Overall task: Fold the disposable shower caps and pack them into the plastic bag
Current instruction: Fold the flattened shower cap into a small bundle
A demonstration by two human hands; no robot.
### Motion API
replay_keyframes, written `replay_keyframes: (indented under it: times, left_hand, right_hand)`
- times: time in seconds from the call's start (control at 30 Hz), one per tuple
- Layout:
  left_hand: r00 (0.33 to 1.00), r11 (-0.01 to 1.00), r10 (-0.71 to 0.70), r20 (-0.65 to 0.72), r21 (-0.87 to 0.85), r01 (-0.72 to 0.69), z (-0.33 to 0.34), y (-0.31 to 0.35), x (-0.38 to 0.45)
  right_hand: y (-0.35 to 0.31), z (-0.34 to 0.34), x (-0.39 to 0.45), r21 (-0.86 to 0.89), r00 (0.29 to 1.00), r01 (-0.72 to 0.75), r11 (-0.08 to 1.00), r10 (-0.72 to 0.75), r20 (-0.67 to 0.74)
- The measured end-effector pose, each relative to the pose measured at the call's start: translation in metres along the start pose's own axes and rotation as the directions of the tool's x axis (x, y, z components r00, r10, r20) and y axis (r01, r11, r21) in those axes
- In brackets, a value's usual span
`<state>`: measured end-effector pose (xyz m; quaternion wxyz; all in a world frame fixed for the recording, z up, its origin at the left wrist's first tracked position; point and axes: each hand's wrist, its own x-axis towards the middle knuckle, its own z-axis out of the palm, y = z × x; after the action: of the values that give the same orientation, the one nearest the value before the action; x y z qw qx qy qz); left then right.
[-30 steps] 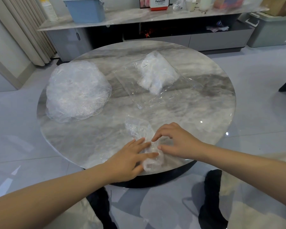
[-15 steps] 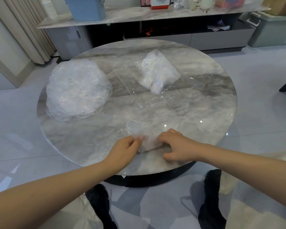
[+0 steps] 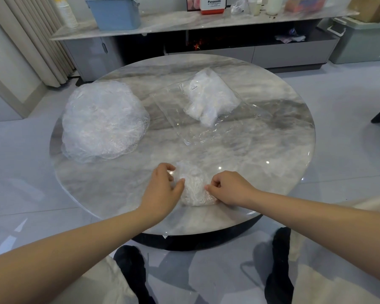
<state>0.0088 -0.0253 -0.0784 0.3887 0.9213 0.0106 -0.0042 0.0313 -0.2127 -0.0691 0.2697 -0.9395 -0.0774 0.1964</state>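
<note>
A crumpled clear shower cap [image 3: 193, 187], folded into a small bundle, lies near the front edge of the round marble table [image 3: 272, 150]. My left hand [image 3: 162, 189] pinches its left side with curled fingers and thumb. My right hand [image 3: 230, 187] pinches its right side, fingers curled. A stack of unfolded shower caps [image 3: 103, 121] sits at the table's left. The clear plastic bag [image 3: 198, 113] lies flat at the middle back, with several folded white caps [image 3: 211, 99] inside its far end.
Behind the table runs a low TV cabinet [image 3: 206, 44] with a blue bin [image 3: 114, 12] and small items on top. A green lidded box [image 3: 364, 38] stands at the back right. Curtains [image 3: 37, 36] hang at the left. My dark shoes [image 3: 132, 273] show below the table edge.
Both hands went from pressing flat on the cap to curling and pinching its two sides. The cap has been gathered into a tighter, smaller bundle between them.
</note>
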Motion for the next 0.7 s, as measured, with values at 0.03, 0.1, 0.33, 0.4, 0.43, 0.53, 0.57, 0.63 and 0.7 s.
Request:
replay_keyframes:
  times: [0.03, 0.1, 0.33, 0.4, 0.43, 0.53, 0.57, 0.63, 0.7]
  left_hand:
    - [0.983, 0.980, 0.173, -0.058, 0.113, -0.166, 0.001, -0.003, -0.003]
    - [0.875, 0.837, 0.480, -0.057, 0.330, -0.438, 0.002, -0.008, -0.004]
    - [0.819, 0.576, 0.470, 0.331, 0.588, -0.568, 0.012, -0.007, -0.005]
    - [0.853, 0.613, 0.356, 0.382, 0.594, -0.522, 0.013, -0.008, -0.002]
    - [0.858, 0.621, 0.309, 0.411, 0.596, -0.509, 0.013, -0.010, 0.000]
    - [0.844, 0.617, 0.280, 0.458, 0.588, -0.523, 0.015, -0.015, 0.002]
    - [0.841, 0.631, 0.264, 0.473, 0.575, -0.521, 0.016, -0.017, 0.002]
    - [0.834, 0.646, 0.227, 0.503, 0.563, -0.515, 0.017, -0.017, 0.002]
    - [0.825, 0.644, 0.189, 0.533, 0.567, -0.514, 0.017, -0.017, 0.003]
  right_hand:
    - [-0.001, 0.000, 0.000, -0.003, 1.000, -0.008, 1.000, 0.008, 0.001]
    - [-0.002, -0.001, 0.000, -0.003, 1.000, -0.025, 1.000, 0.025, -0.001]
    - [-0.005, 0.002, -0.003, 0.040, 0.998, -0.054, 0.998, 0.053, 0.018]
    - [-0.004, 0.002, -0.004, 0.040, 0.999, -0.042, 0.998, 0.041, 0.016]
    - [-0.003, 0.002, -0.005, 0.011, 1.000, -0.027, 1.000, 0.027, 0.009]
    - [0.001, 0.005, -0.011, -0.208, 0.993, 0.082, 0.975, -0.098, -0.071]
    - [0.003, 0.007, -0.012, -0.311, 0.970, 0.156, 0.938, -0.204, -0.129]
    - [0.007, 0.010, -0.013, -0.468, 0.887, 0.300, 0.832, -0.424, -0.185]
    - [0.011, 0.013, -0.014, -0.527, 0.832, 0.376, 0.762, -0.528, -0.170]
